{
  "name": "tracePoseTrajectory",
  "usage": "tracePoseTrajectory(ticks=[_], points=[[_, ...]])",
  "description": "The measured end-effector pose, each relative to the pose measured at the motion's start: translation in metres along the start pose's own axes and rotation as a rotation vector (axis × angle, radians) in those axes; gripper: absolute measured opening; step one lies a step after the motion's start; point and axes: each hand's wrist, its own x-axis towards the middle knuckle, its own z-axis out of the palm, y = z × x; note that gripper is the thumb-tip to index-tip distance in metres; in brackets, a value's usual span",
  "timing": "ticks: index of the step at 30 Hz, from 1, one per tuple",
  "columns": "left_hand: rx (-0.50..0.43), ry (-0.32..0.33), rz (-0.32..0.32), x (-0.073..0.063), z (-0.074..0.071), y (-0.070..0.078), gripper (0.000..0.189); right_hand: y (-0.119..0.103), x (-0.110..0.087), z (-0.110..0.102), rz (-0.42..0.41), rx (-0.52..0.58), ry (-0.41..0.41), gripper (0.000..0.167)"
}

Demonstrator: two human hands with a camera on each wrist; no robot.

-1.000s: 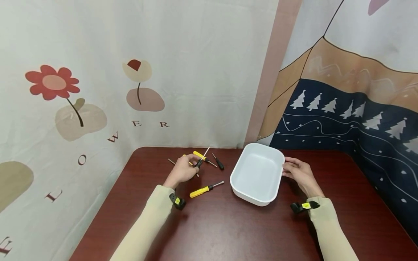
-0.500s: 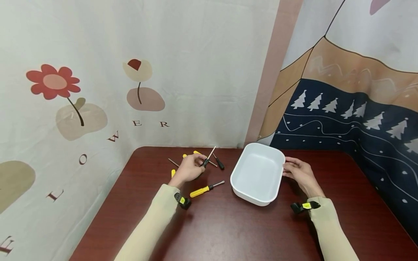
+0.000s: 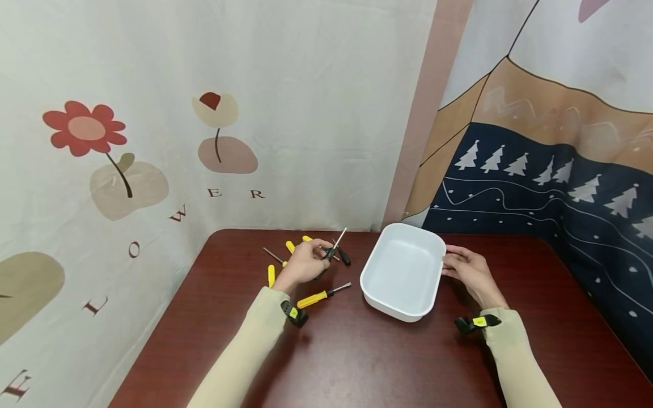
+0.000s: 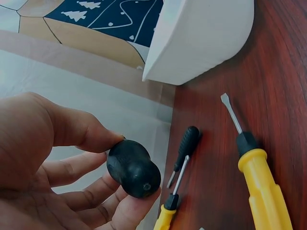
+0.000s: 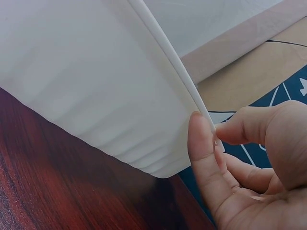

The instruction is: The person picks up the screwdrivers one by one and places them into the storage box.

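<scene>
My left hand (image 3: 307,262) pinches a small black-handled screwdriver (image 4: 136,167) between thumb and fingers, above the table. In the head view its shaft points up and to the right, toward the white tub. My right hand (image 3: 469,271) pinches the right rim of the white rectangular tub (image 3: 400,272), whose inside holds nothing. A yellow-handled screwdriver (image 3: 312,300) lies in front of my left hand. Behind that hand lies another black-handled screwdriver (image 4: 188,143), beside a yellow one (image 4: 166,215). The left hand partly covers several tools.
More yellow handles (image 3: 271,275) and a thin metal shaft (image 3: 272,254) show left of my left hand. The dark red-brown table (image 3: 388,362) ends at a printed curtain (image 3: 316,141) behind it. Straps with small black cameras are on both wrists.
My left hand has moved to the right with the black-handled screwdriver, toward the tub, uncovering yellow handles behind it. The right hand and the tub have stayed put.
</scene>
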Motion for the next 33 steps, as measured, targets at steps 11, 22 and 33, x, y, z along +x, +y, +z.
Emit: tracePoseTrajectory(ticks=[11,22,33], points=[[-0.050,-0.032,-0.006,0.003,0.009,0.012,0.034,0.000,0.000,0.000,0.004,-0.010,0.016,0.056],[-0.054,-0.044,-0.013,0.007,0.022,0.020,0.033,0.001,-0.001,-0.001,0.002,-0.009,-0.003,0.059],[-0.074,-0.068,-0.012,0.008,0.032,0.032,0.034,0.001,0.000,-0.003,-0.002,-0.020,-0.017,0.058]])
